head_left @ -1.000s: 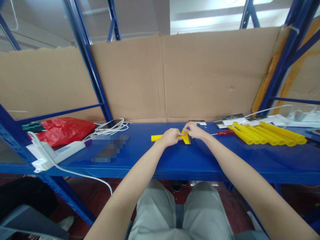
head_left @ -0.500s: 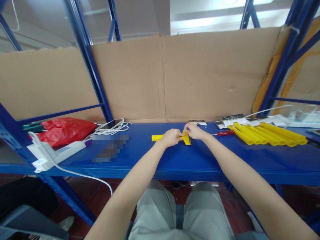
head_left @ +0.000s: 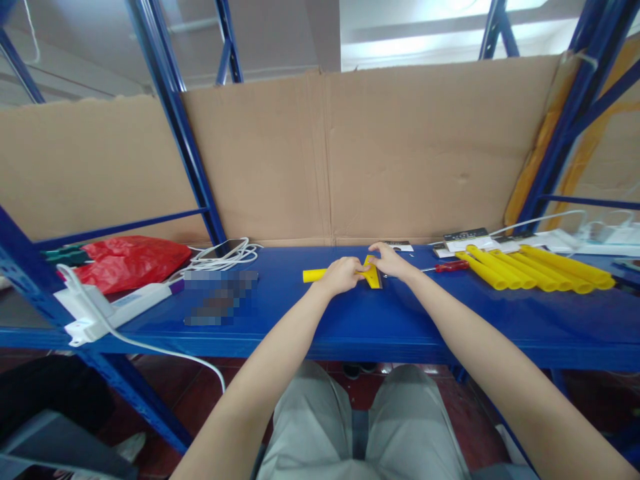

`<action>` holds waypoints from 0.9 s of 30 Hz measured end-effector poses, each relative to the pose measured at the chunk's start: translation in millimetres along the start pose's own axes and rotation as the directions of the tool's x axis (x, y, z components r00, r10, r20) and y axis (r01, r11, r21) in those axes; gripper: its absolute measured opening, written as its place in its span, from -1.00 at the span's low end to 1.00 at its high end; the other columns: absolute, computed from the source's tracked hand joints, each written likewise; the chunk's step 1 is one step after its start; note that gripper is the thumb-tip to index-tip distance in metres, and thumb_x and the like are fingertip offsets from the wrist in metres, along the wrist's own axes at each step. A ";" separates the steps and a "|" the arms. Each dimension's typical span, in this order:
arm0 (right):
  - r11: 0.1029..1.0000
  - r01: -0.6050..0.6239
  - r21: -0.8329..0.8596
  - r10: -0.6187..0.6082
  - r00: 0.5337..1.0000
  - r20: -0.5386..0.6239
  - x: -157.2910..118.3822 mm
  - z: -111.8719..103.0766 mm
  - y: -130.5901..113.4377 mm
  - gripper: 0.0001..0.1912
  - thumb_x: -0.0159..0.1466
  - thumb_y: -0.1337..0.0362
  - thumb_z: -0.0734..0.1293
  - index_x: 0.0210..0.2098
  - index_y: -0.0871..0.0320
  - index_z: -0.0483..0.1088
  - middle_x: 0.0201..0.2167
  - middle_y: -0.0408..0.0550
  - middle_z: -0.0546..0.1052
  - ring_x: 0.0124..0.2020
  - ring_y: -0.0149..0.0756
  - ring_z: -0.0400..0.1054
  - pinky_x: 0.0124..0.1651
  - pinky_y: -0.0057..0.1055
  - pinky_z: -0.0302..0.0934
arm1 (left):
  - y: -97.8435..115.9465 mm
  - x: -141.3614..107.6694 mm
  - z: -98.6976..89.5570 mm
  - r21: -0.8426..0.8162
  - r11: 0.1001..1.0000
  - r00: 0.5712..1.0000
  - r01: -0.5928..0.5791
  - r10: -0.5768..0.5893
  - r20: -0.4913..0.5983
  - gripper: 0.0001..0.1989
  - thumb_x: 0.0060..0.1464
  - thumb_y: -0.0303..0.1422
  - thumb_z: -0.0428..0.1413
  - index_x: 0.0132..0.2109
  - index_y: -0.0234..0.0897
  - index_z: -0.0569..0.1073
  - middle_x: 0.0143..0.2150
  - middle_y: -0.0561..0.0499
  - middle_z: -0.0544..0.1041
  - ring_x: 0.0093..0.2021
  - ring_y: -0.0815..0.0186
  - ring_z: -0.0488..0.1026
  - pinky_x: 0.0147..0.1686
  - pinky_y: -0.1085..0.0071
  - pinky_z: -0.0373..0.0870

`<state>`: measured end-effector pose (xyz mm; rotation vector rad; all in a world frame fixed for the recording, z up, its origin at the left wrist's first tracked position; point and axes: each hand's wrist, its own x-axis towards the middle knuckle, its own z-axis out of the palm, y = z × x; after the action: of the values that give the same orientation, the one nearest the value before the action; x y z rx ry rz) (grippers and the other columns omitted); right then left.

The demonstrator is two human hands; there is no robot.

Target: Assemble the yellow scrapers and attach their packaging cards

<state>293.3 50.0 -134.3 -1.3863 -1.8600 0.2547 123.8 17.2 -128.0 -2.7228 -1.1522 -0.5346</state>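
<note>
A yellow scraper (head_left: 373, 278) with a flared head and a thin metal blade edge lies low over the blue tabletop. My left hand (head_left: 343, 275) is closed round its handle, whose tube end sticks out to the left. At the far corner of the head is my right hand (head_left: 393, 261), with bent finger and thumb on the head close to the blade. Small details between these fingertips are hidden. Just right of that hand lies a screwdriver (head_left: 451, 266) with a red handle, its shaft pointing toward the scraper.
Several yellow tubes (head_left: 537, 268) lie in a row at right, beside black-and-white cards (head_left: 467, 240). Left are a white power strip (head_left: 125, 303), a red plastic bag (head_left: 135, 261) and coiled white cable (head_left: 227, 255). Cardboard (head_left: 425, 153) stands along the back between blue posts.
The fingers of my right hand have shifted and lifted slightly at the scraper head, so more of its yellow far corner shows. My left hand and the scraper stay nearly still.
</note>
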 end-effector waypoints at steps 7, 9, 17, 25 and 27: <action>0.796 -0.352 0.492 0.250 0.932 0.262 -10.5 -15.9 -20.9 -0.78 0.18 0.47 0.26 -0.16 0.25 0.36 -0.17 0.12 0.53 -0.20 -0.31 0.43 -0.04 -0.29 0.31 | -2.5 0.5 -3.3 0.008 0.993 0.990 0.118 -0.117 -0.077 -0.70 0.13 -0.43 0.07 0.01 -0.17 0.51 -0.10 -0.06 0.54 -0.07 0.25 0.46 -0.07 0.38 0.36; 0.687 -0.466 0.557 0.202 0.859 0.470 -14.2 -19.9 -23.8 -0.83 0.19 0.48 0.25 -0.23 0.26 0.40 -0.35 0.06 0.56 -0.37 -0.35 0.45 -0.16 -0.33 0.36 | -4.1 0.6 -4.1 -0.004 0.990 0.986 0.138 -0.138 -0.096 -0.69 0.14 -0.43 0.07 0.02 -0.16 0.51 -0.09 -0.06 0.54 -0.08 0.26 0.47 -0.07 0.39 0.36; 0.606 -0.546 0.578 0.136 0.787 0.601 -17.4 -20.4 -21.6 -0.90 0.19 0.49 0.28 -0.36 0.27 0.44 -0.55 -0.04 0.53 -0.49 -0.40 0.44 -0.32 -0.45 0.40 | -4.4 0.1 -0.4 -0.087 0.986 0.985 0.139 -0.147 -0.092 -0.61 0.12 -0.45 0.07 0.11 -0.22 0.42 -0.05 -0.11 0.54 -0.03 0.21 0.47 -0.04 0.34 0.37; 0.645 -0.553 0.527 0.170 0.776 0.607 -20.0 -15.5 -26.7 -0.91 0.19 0.44 0.29 -0.44 0.27 0.43 -0.55 -0.04 0.53 -0.54 -0.44 0.41 -0.38 -0.51 0.39 | 2.9 -2.2 -1.3 0.053 0.976 0.977 0.213 -0.213 -0.011 -0.52 0.13 -0.45 0.01 0.21 -0.37 0.26 -0.02 -0.23 0.51 -0.01 0.12 0.47 -0.06 0.29 0.39; 0.653 -0.547 0.523 0.171 0.780 0.602 -21.3 -14.8 -28.6 -0.90 0.18 0.42 0.30 -0.46 0.27 0.43 -0.55 -0.04 0.53 -0.53 -0.44 0.41 -0.37 -0.51 0.39 | 3.5 -3.0 -2.9 0.091 0.972 0.976 0.217 -0.217 -0.014 -0.52 0.13 -0.46 0.01 0.21 -0.36 0.26 -0.01 -0.21 0.51 -0.01 0.13 0.47 -0.05 0.30 0.38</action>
<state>284.8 16.1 -117.9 -1.2005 -1.5486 1.5056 123.6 12.0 -126.3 -2.5334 -1.4465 -0.4991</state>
